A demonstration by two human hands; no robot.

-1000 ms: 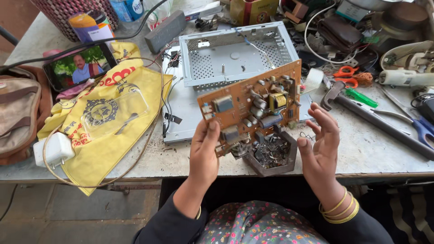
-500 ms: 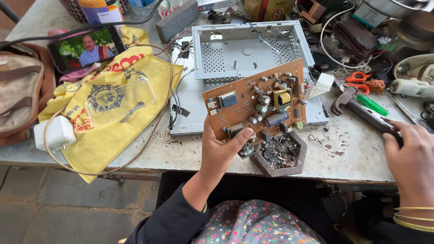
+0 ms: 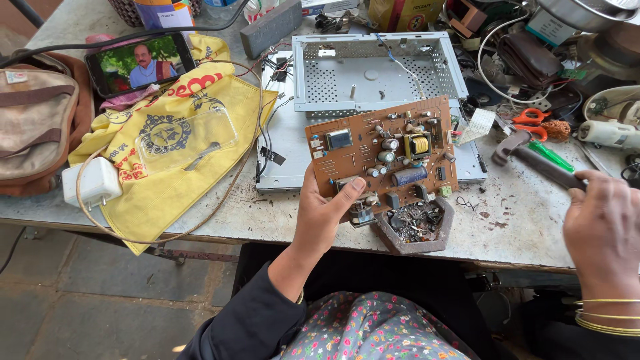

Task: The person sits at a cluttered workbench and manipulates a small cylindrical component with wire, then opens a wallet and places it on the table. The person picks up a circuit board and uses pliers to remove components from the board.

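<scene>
Two hands: both are working over the desk [image 3: 520,227], the left on a board, the right on a tool.
Left hand [image 3: 325,212]: it is holding the board [image 3: 381,152] by its near left corner, tilting the component side up toward the camera so the parts are facing the person.
Left grip: the thumb is pressing on the top face and the other digits are curling underneath; it is pinching the board's edge, not spread.
Board: it is hanging in the air just above the tray [image 3: 415,228] and in front of the metal case [image 3: 373,67], clear of both as far as can be seen.
Right hand [image 3: 603,230]: it is reaching to the right edge of the desk and closing around the dark handle of a tool [image 3: 533,159], whose head is lying on the desk.
Right grip: it is appearing wrapped on the handle, but the digits are hidden behind the back of the hand, so how tightly it is closing cannot be told.
Tray: it is sitting at the desk's near edge, holding small metal scraps under the board.
Left side: a yellow cloth [image 3: 180,153], a white charger [image 3: 93,181] and a phone [image 3: 139,63] are lying well apart from the board.
Scissors [image 3: 533,120]: they are lying near the tool's head.
</scene>
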